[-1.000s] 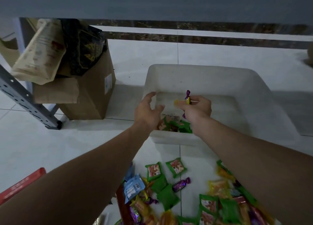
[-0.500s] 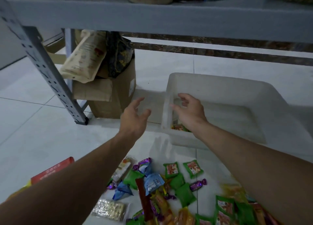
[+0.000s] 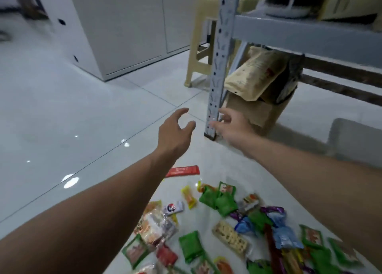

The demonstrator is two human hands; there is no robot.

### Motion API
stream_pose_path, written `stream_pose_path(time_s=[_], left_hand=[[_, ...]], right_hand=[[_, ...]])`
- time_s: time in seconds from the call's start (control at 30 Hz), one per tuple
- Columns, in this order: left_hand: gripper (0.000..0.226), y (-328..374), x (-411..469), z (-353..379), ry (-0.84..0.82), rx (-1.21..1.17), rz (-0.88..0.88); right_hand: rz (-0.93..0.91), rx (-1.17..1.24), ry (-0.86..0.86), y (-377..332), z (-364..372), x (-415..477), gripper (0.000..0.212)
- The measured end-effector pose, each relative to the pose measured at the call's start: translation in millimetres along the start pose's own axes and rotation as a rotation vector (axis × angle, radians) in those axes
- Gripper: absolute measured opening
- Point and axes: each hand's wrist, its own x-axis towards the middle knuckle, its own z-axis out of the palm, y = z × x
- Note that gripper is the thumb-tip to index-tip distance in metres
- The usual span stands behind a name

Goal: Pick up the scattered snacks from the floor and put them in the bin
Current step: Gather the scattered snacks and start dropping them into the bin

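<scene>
Left hand (image 3: 175, 133) is hovering above the floor (image 3: 62, 108), fingers spread and relaxed, gripping nothing. Right hand (image 3: 230, 125) is hovering just beside it at 3 o'clock, likewise spread and empty. Its fingertips are lying near the foot of the shelf post (image 3: 219, 67); whether they are touching it cannot be told.

The snacks (image 3: 219, 201) are lying scattered on the floor at 6 o'clock from both hands, mostly between the two forearms, some running under the right forearm. Among them are green packets, a cracker bar (image 3: 229, 237) and a blue wrapper (image 3: 285, 234). A red packet (image 3: 183, 170) is lying at the 12 o'clock edge of the pile, partly behind the left forearm.

The bin (image 3: 355, 141) is sitting at the 3 o'clock edge of the view, well apart from the pile. It is blurred and only partly showing, so its contents cannot be told.

A cardboard box (image 3: 258, 110) is standing at 2 o'clock from the right hand, with a brown pouch (image 3: 254, 75) leaning out of it.
</scene>
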Motion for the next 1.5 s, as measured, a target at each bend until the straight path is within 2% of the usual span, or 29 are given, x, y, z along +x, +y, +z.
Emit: stream_pose_path(time_s=[0.17, 0.33, 0.47, 0.63, 1.03, 1.27, 1.4, 1.5], left_hand=[[0.042, -40.8, -3.9, -65.3, 0.072, -0.016, -0.051], [0.041, -96.5, -27.9, -97.5, 0.125, -0.011, -0.159], [0.041, -134.9, -56.3, -99.9, 0.074, 0.040, -0.216], [0.043, -163.7, -74.1, -98.4, 0.015, 0.100, -0.284], [0.062, -210.0, -87.3, -59.4, -0.345, 0.370, -0.307], [0.055, -225.9, -79.6, -42.5, -0.358, 0.437, -0.295], [0.055, -226.2, -74.6, -36.5, -0.356, 0.400, -0.303], [0.053, -228.3, -75.5, -32.1, -0.340, 0.452, -0.276]], right_hand=[[-0.020, -0.037, -0.153, -31.2, 79.3, 9.3, 0.056], [0.037, -0.103, -0.266, 11.0, 142.9, -11.2, 0.056], [0.078, -0.159, -0.310, 48.0, 165.6, -29.0, 0.058], [0.105, -0.207, -0.306, 68.1, 173.0, -34.3, 0.055], [0.114, -0.215, -0.322, 87.5, 164.4, -38.0, 0.048], [0.157, -0.279, -0.300, 105.5, 158.3, -37.0, 0.044], [0.213, -0.366, -0.312, 122.2, 159.8, -36.9, 0.056], [0.169, -0.484, -0.312, 129.5, 161.4, -37.8, 0.065]])
